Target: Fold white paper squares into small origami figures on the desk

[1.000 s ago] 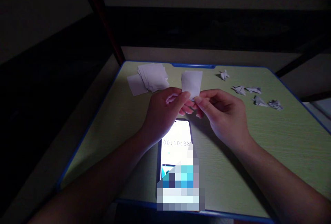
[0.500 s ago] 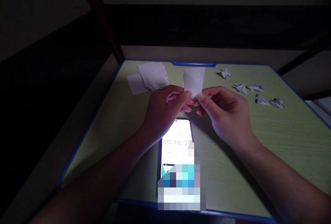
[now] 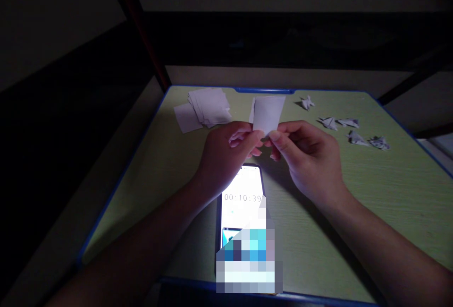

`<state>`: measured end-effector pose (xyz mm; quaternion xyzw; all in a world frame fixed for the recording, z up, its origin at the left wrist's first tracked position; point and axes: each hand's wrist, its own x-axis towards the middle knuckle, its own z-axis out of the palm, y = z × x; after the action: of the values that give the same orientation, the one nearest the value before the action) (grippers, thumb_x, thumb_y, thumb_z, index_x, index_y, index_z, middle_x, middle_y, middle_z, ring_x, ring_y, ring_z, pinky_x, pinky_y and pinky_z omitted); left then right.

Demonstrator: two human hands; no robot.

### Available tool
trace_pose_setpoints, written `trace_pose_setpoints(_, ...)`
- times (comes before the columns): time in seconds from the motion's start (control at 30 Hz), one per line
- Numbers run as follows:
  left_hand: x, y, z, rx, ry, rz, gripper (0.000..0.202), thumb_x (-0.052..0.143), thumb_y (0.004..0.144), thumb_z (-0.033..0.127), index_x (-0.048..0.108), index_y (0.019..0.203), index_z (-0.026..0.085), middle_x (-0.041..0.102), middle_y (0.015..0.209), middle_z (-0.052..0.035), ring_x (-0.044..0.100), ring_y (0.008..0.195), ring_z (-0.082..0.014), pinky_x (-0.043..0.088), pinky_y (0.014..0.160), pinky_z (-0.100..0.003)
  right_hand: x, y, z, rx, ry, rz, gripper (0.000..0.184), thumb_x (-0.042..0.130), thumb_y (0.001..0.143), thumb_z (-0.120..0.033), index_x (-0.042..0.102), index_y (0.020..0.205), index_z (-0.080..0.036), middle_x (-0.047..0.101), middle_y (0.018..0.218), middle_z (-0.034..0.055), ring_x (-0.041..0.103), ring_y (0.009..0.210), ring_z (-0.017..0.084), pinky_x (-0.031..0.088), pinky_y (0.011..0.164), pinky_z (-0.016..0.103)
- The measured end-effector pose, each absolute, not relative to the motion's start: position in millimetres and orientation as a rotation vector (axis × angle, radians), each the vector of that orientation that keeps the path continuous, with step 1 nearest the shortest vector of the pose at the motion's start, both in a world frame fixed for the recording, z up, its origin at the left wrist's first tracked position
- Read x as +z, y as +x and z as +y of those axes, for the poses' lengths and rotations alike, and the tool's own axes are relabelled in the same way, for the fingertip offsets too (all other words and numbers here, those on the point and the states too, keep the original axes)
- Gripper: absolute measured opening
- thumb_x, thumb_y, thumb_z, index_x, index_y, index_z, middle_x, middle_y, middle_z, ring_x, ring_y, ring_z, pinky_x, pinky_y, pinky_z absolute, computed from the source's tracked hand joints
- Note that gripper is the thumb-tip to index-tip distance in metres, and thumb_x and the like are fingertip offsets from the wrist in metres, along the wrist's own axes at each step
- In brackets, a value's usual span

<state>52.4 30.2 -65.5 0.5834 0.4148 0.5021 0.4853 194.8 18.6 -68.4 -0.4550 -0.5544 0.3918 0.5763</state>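
A small folded piece of white paper (image 3: 268, 112) stands upright between my hands, above the middle of the table. My left hand (image 3: 231, 151) pinches its lower left corner between thumb and fingers. At the lower right corner, my right hand (image 3: 307, 153) grips it the same way, the two thumbs close together. A second layer of the paper shows behind its left edge. Below my hands lies a lit phone (image 3: 242, 184) reading 00:10:39; its lower part is pixelated.
A stack of white paper sheets (image 3: 212, 106) lies at the back left of the pale table (image 3: 152, 170), which has a blue edge. Several folded paper figures, among them one at the back (image 3: 307, 103) and a crumpled-looking one (image 3: 379, 143), lie on the right. The surroundings are dark.
The paper's top has shifted slightly right, and its rear layer now shows more at the left edge. Both hands keep their pinch; the whole view has moved slightly.
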Motion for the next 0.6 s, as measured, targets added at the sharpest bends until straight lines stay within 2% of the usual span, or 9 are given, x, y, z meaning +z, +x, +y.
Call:
trace_pose_setpoints(0.3,-69.0,51.0,31.1,1.256,1.410,0.990,0.009,0.062,0.081,0.020,0.064,0.075,0.014,0.071,0.069,-0.0003,0.066,0.056,-0.0074,0.054,0.052,-0.014,-66.2,195.5,16.2,0.968,-1.064,-1.291,0.010,0.071,0.076,-0.024,0.065,0.077,-0.016,0.064,0.060,-0.0021,0.054,0.047,0.007,0.044,0.045,0.020)
trace_pose_setpoints(0.6,-68.0,50.8,30.7,1.225,1.440,1.037,0.009,0.062,0.080,0.021,0.065,0.075,0.014,0.072,0.071,-0.0024,0.067,0.059,-0.0094,0.055,0.056,-0.017,-67.8,194.9,19.2,1.044,-1.105,-1.246,0.011,0.071,0.076,-0.025,0.066,0.077,-0.015,0.066,0.063,-0.0003,0.054,0.048,0.007,0.044,0.045,0.020)
